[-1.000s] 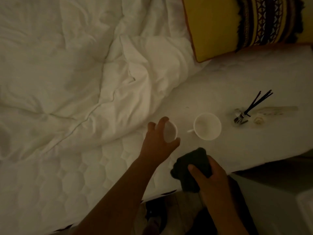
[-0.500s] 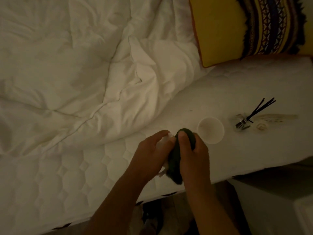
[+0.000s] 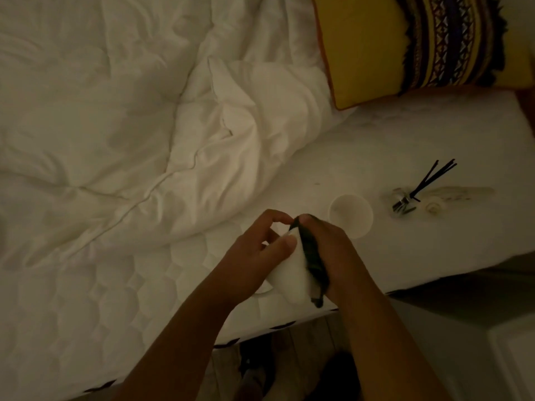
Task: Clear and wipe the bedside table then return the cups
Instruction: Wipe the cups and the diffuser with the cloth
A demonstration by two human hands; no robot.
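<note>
Together, the left hand [image 3: 257,256] grips a tilted white cup [image 3: 289,274], long axis running away from the person; the right hand [image 3: 330,250] clutches a dark cloth [image 3: 312,259] against the cup's right side; a second cup [image 3: 351,216] stands on the mattress [image 3: 86,314] just beyond, nearer the right hand.

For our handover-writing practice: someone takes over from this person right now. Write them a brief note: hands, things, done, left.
Left hand grips a tilted white cup.
Right hand holds a dark cloth against it.
Second cup stands on the mattress, right of the hands; a reed diffuser lies beyond.
Done: both cups are on the bed.
Left: finish wiping this cup, return both. The bedside table is not clearly in view.
</note>
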